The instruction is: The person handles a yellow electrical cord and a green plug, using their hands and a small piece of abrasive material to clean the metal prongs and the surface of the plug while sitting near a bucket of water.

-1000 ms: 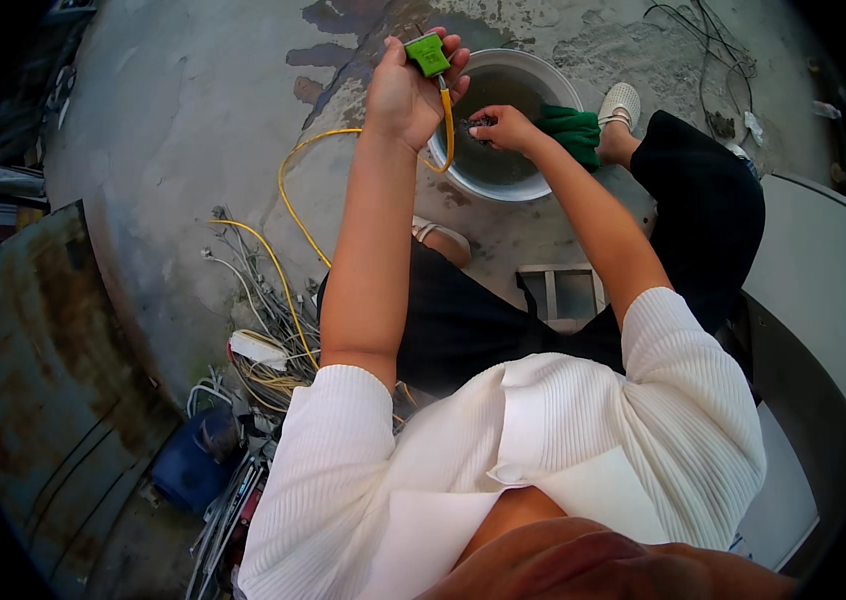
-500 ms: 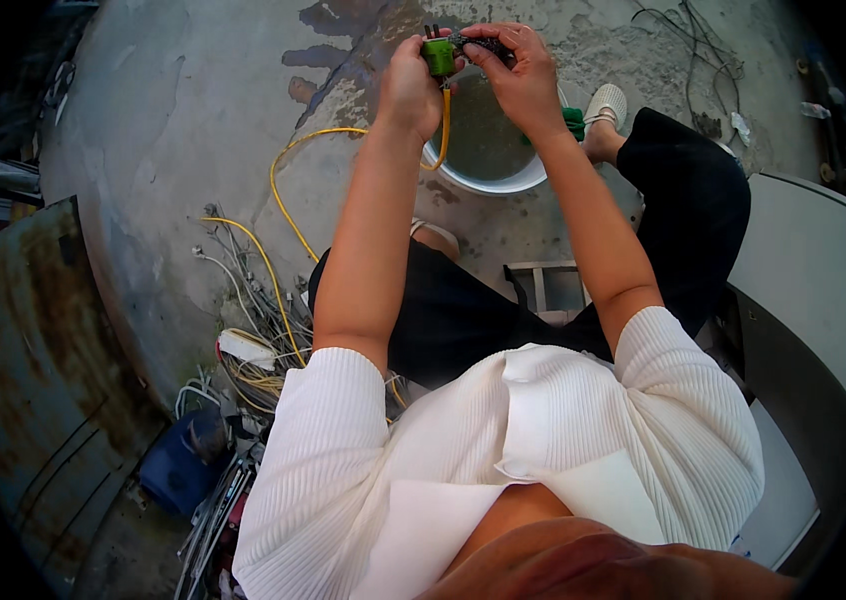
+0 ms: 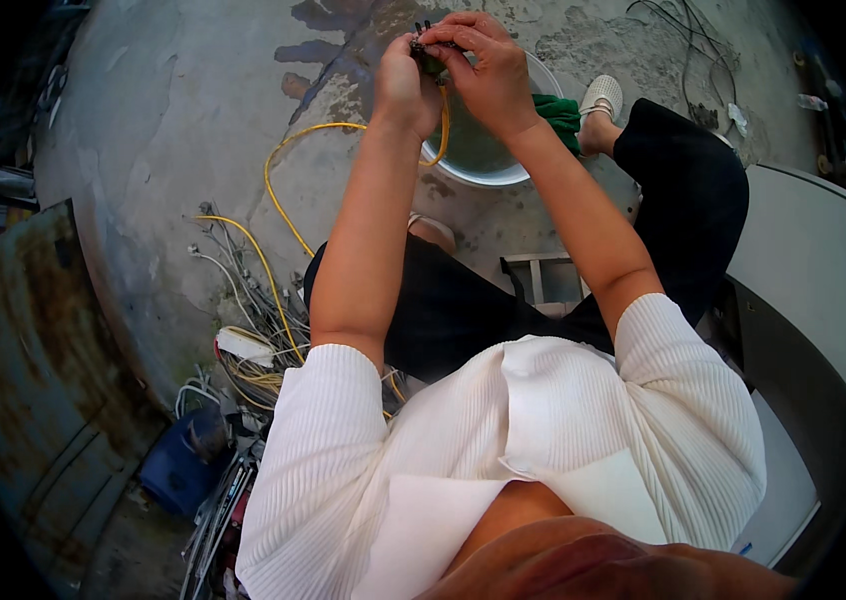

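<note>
In the upper centre of the frame, the left hand (image 3: 403,88) is cupping a green plug (image 3: 431,65), half-closed; the right hand (image 3: 491,75), fingers bent, is largely hiding it, its own hold impossible to tell. Less green is showing than half a second ago.

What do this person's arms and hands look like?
Short white ribbed sleeves end near the elbows, leaving both forearms bare. The left hand and right hand wear no gloves. I see no watch or bracelet.
</note>
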### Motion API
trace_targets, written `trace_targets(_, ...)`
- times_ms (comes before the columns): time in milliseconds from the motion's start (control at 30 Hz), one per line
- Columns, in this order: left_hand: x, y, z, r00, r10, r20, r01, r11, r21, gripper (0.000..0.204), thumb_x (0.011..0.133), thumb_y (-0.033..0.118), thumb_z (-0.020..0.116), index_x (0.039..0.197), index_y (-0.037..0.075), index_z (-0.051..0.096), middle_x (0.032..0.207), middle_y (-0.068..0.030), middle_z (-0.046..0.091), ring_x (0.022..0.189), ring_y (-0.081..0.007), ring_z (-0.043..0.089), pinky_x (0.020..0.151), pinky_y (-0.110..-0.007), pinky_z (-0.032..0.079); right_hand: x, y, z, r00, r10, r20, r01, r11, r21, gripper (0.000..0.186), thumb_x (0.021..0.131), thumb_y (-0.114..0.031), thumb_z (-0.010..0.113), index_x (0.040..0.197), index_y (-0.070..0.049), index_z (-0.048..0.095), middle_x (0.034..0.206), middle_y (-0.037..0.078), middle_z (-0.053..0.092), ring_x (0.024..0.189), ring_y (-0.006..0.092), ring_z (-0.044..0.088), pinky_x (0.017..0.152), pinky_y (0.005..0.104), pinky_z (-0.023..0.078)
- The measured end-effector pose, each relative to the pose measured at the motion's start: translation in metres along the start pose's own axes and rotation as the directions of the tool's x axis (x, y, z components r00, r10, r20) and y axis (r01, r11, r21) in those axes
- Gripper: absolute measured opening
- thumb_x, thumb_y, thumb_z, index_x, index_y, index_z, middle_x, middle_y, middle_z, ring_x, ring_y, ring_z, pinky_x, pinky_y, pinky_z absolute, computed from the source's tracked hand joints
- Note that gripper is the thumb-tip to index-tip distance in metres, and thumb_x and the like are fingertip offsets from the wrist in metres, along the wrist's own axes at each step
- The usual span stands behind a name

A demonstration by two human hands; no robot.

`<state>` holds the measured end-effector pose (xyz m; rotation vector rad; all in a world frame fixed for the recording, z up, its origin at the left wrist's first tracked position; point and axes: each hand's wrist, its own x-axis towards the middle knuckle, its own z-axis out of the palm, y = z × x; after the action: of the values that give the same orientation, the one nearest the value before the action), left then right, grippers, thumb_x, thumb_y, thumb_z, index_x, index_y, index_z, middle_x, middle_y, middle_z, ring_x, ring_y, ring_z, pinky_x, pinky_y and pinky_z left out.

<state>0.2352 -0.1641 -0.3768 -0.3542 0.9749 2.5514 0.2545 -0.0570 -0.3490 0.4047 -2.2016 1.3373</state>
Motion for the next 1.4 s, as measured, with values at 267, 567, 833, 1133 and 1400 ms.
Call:
trace_targets(267, 0.004, 0.002, -0.008, 1.0, 0.028, -0.007, -0.029, 0.989, -0.142, 0.034, 0.099, 0.024, 0.023, 0.102, 0.004, 0.051, 0.096, -0.0085, 0.055, 0.089, -0.0182, 0.053, 0.085, -0.034, 0.042, -0.02, 0.02, 0.015, 0.999, 0.022, -0.027, -0.022, 1.0, 0.007, 0.014, 0.072, -0.006, 0.066, 0.084, -0.012, 0.07, 0.088, 0.003, 0.063, 0.082, 0.0216, 0.062, 0.07, 0.0305, 0.051)
trace_targets(567, 0.008, 0.008, -0.015, 0.998, -0.035, 0.044, 0.042, 0.982, -0.185, 0.034, 0.1, 0.024, 0.021, 0.102, 0.004, 0.048, 0.096, -0.0098, 0.053, 0.089, -0.0198, 0.052, 0.082, -0.038, 0.042, -0.017, 0.023, 0.016, 0.997, 0.057, 0.047, -0.056, 0.998, -0.01, 0.014, 0.072, -0.008, 0.067, 0.085, -0.013, 0.07, 0.087, 0.004, 0.063, 0.079, 0.0219, 0.062, 0.069, 0.0307, 0.05)
trace_targets(833, 0.015, 0.001, -0.018, 1.0, -0.028, -0.011, 0.024, 0.968, -0.248, 0.034, 0.1, 0.027, 0.022, 0.102, 0.004, 0.047, 0.095, -0.01, 0.052, 0.089, -0.0228, 0.053, 0.084, -0.041, 0.044, -0.027, 0.019, 0.021, 0.999, -0.019, 0.039, 0.023, 0.995, -0.097, 0.013, 0.075, -0.006, 0.067, 0.086, -0.01, 0.07, 0.087, 0.006, 0.064, 0.08, 0.02, 0.063, 0.068, 0.0285, 0.05)
trace_targets(1133, -0.006, 0.01, -0.018, 0.979, -0.057, -0.196, 0.063, 0.998, 0.023, 0.05, 0.099, 0.043, 0.017, 0.107, 0.006, 0.05, 0.102, -0.0087, 0.055, 0.09, -0.0187, 0.055, 0.08, -0.037, 0.045, -0.073, 0.126, 0.041, 0.56, 0.758, 0.335, -0.829, 0.511, 0.228, 0.019, 0.08, -0.017, 0.067, 0.098, -0.009, 0.065, 0.085, 0.002, 0.062, 0.073, 0.011, 0.058, 0.06, 0.0249, 0.048)
trace_targets(1400, 0.0, 0.02, -0.013, 0.995, -0.072, -0.071, 0.069, 0.997, -0.038, 0.047, 0.096, 0.046, 0.031, 0.098, 0.003, 0.049, 0.094, -0.0112, 0.056, 0.08, -0.0178, 0.054, 0.058, -0.029, 0.041, -0.205, 0.215, 0.091, 0.434, 0.9, -0.046, -0.728, 0.319, -0.607, 0.031, 0.078, -0.009, 0.059, 0.108, -0.007, 0.06, 0.113, 0.02, 0.057, 0.104, 0.0313, 0.057, 0.092, 0.0366, 0.044)
